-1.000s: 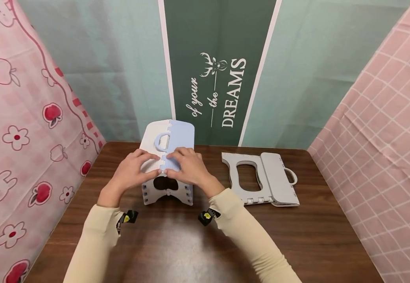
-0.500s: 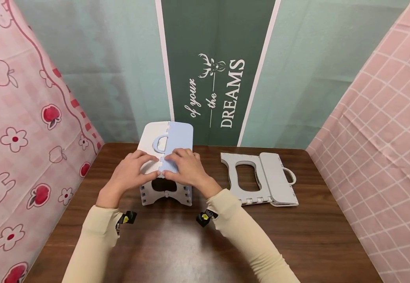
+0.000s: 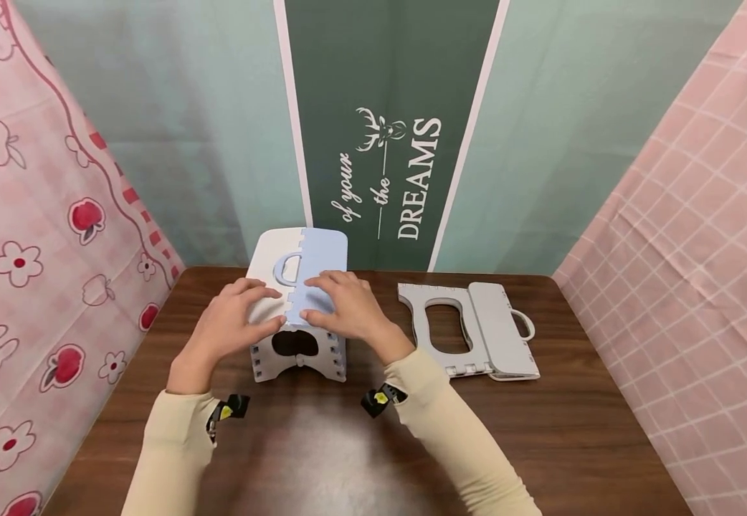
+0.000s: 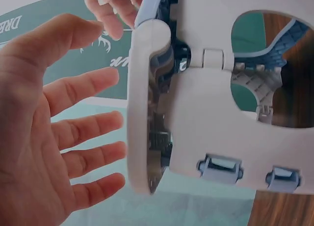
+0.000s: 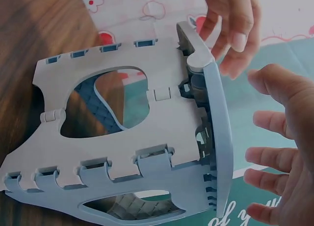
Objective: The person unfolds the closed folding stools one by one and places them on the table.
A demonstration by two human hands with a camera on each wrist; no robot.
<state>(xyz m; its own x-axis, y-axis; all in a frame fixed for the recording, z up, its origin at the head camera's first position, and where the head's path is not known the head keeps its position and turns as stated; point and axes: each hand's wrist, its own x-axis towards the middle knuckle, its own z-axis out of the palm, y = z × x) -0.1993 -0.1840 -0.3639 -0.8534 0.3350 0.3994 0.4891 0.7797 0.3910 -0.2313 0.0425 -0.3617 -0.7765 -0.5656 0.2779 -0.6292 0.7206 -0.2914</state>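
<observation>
A folding step stool (image 3: 324, 251) stands unfolded on its legs, its top half white and half light blue. Its small loop handle (image 3: 278, 271) lies at the middle seam. My left hand (image 3: 225, 319) hovers over the white half and my right hand (image 3: 348, 308) over the blue half, fingers spread and bent a little. In the right wrist view a gap shows between my right fingertips and the stool top (image 5: 221, 133). My left fingertips come very close to the top's white edge (image 4: 140, 113) in the left wrist view; contact there is unclear.
A second stool (image 3: 505, 337), pale grey, lies folded flat on the brown wooden table (image 3: 322, 459) to the right, its handle pointing right. Pink patterned cloths hang at both sides. A green cloth (image 3: 231, 143) with lettering hangs behind the table.
My hands have drawn slightly apart and up from the stool top, where the fingers seemed to rest before. The stool stays unfolded; the head view has shifted a little.
</observation>
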